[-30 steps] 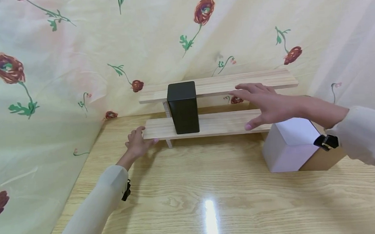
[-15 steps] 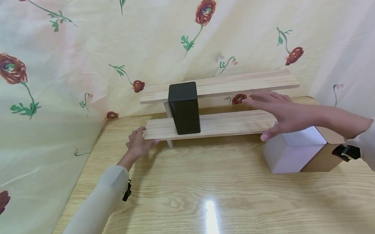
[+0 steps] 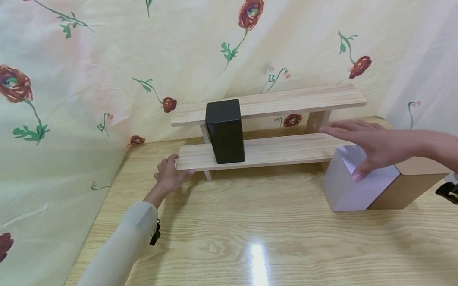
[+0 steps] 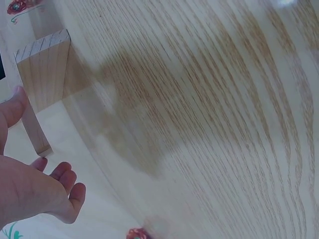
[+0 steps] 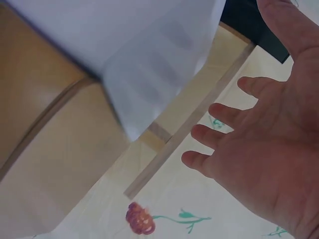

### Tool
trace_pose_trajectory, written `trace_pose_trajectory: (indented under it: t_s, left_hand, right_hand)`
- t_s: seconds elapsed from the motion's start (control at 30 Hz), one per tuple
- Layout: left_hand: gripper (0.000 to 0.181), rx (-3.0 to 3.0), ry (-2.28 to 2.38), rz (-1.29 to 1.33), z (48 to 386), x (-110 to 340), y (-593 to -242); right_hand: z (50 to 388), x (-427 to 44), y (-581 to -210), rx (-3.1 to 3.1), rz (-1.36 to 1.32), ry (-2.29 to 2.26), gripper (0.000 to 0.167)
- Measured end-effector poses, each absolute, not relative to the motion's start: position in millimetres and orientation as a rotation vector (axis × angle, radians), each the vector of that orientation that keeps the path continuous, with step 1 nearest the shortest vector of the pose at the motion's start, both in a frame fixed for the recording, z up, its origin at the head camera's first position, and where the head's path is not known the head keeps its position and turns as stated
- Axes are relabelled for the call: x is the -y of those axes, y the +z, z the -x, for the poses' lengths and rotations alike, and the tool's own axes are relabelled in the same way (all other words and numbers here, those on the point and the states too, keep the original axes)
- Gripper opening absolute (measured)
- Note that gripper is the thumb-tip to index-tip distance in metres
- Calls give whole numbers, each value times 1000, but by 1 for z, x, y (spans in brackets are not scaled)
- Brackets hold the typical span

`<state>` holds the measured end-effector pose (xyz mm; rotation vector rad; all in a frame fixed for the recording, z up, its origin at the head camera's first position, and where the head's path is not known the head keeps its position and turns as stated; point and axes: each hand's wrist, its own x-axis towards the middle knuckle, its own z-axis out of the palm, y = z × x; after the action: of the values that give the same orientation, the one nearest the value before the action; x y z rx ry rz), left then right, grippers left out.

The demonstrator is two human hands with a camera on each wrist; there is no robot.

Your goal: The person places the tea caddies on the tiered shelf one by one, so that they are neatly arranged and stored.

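Note:
My left hand (image 3: 168,178) holds the left end of the lower board of a two-tier wooden shelf (image 3: 280,151). In the left wrist view its thumb (image 4: 17,102) lies against one edge of the board, and the bent fingers (image 4: 70,186) are at the board's end. A black rectangular box (image 3: 228,136) stands upright on the lower board, left of centre. Over a white box (image 3: 341,184) at the shelf's right end hovers my right hand (image 3: 386,147), fingers spread and holding nothing. The right wrist view shows the white box (image 5: 149,74) apart from its fingertips.
Against the white box's right side stands a brown cardboard box (image 3: 404,194). Both rest on the light wood-grain table (image 3: 218,230). A flower-patterned cloth (image 3: 193,45) hangs behind the shelf and along the left. The upper board (image 3: 289,103) sits further back.
My right hand has moved right and slightly down, from in front of the shelf to over the white box. The left hand, shelf and boxes stay put.

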<state>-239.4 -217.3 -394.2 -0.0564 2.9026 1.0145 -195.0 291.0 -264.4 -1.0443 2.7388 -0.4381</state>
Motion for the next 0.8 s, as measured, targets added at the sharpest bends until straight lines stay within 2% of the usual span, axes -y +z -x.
trace_pose_trajectory:
  t_s: [0.3, 0.8]
  left_hand:
    - [80, -2907, 993, 63, 239, 217, -393]
    - [80, -2916, 1002, 88, 240, 215, -394]
  right_hand:
    - [191, -306, -272, -2707, 1007, -458, 122]
    - [194, -315, -285, -2697, 1006, -401, 114]
